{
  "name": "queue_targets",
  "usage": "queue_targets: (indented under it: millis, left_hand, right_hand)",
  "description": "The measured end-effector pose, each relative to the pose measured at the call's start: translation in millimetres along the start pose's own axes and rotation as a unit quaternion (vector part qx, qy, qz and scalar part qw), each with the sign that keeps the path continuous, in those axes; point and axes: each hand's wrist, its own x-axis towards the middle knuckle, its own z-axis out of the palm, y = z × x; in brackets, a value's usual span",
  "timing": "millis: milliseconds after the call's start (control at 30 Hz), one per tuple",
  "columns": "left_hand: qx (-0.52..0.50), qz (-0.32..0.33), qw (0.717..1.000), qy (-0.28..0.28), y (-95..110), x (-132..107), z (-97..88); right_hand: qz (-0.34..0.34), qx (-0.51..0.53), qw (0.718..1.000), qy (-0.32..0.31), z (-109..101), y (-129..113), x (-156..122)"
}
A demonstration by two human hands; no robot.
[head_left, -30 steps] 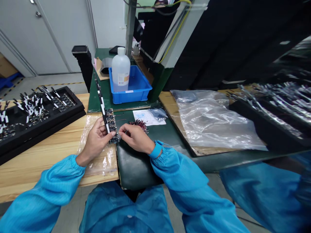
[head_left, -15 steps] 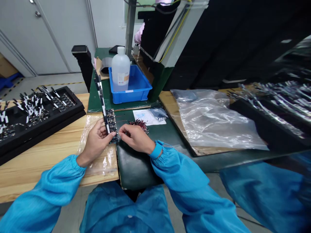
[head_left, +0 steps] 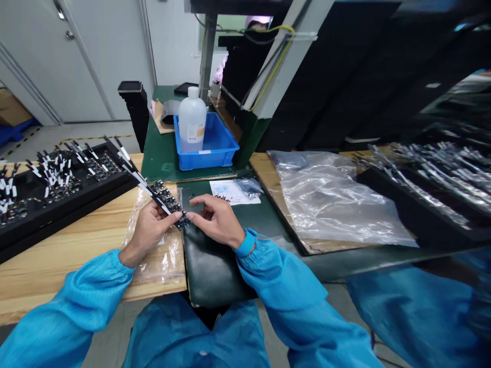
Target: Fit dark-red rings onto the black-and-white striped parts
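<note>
One black circuit-board strip (head_left: pixel 168 198), left hand (head_left: pixel 150 225) pinching
Right hand (head_left: pixel 217 220) curled, hold unclear; beyond, twelve o'clock: translucent plastic bottle (head_left: pixel 192 116), label (head_left: pixel 195 134) illegible.

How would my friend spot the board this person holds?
Find the pale wooden tabletop beside the dark green work surface. Near where they meet, the bare left hand grips a narrow black circuit board with black-and-white strips. Unlike similar boards in the long black tray, it's held up.
</note>
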Motion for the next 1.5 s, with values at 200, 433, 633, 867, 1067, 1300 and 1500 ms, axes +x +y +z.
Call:
queue_targets:
  millis: [200, 433, 633, 867, 1067, 1300, 1500]
  left_hand:
    - [0.036, 0.031, 0.998, 0.033, -3.2, -1.8, -0.4]
    - [0.132, 0.078, 0.988, 0.031, -0.5, -9.9, 2.0]
    - [0.225, 0.102, 0.969, 0.021, 4.6, -16.3, 3.9]
    - [0.277, 0.204, 0.939, -0.014, 1.0, -15.3, 0.1]
    - [0.3, 0.241, 0.923, -0.003, -2.4, -14.6, -2.1]
    - [0.292, 0.24, 0.926, 0.007, -0.1, -16.1, 1.0]
    - [0.294, 0.229, 0.928, 0.013, -1.7, -15.1, 1.6]
  right_hand:
    - [-0.085, -0.069, 0.981, 0.157, 5.2, -7.0, -7.7]
    - [-0.19, -0.13, 0.968, 0.103, 21.3, -8.9, -11.4]
    - [-0.16, -0.142, 0.972, 0.096, 22.4, -0.9, -12.7]
    - [-0.158, -0.157, 0.97, 0.098, 22.7, -0.9, -12.4]
    - [-0.176, -0.219, 0.957, 0.076, 20.7, 0.2, -12.9]
    - [-0.214, -0.285, 0.932, 0.059, 18.2, -4.4, -12.3]
    - [-0.199, -0.274, 0.94, 0.046, 22.2, -1.5, -12.9]
